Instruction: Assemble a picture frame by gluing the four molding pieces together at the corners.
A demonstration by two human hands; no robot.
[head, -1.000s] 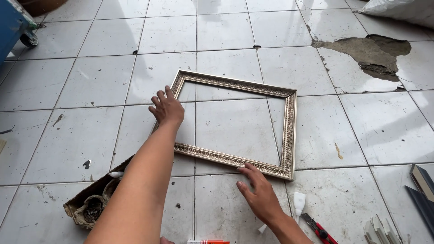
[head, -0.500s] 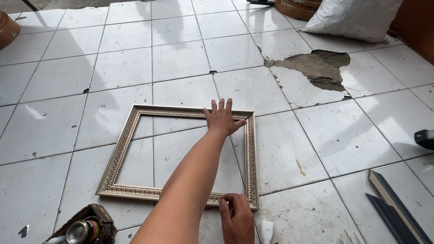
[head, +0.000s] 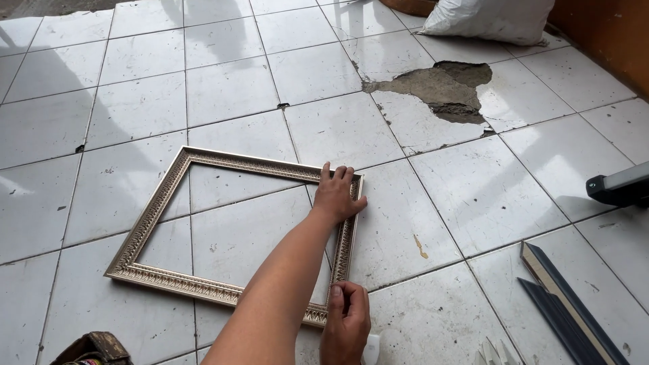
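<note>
An empty ornate picture frame [head: 155, 209], pale gold and rectangular, lies flat on the white tiled floor [head: 230, 88]. My left hand [head: 338, 194] reaches across the frame and presses on its far right corner, fingers together over the moulding and thumb on the outer edge. My right hand [head: 346, 321] is curled around the near right corner, close to the bottom of the view. My left forearm hides part of the frame's right side.
A white sack [head: 487, 20] lies at the far right beside an orange wall [head: 608, 40]. A patch of broken tile [head: 439, 88] shows bare cement. Dark moulding strips [head: 561, 297], a black tool [head: 618, 186] and a brown bag [head: 91, 348] lie nearby.
My left hand has moved from the frame's far left corner along the far side to its far right corner. My right hand stays at the near right corner. The view has swung right.
</note>
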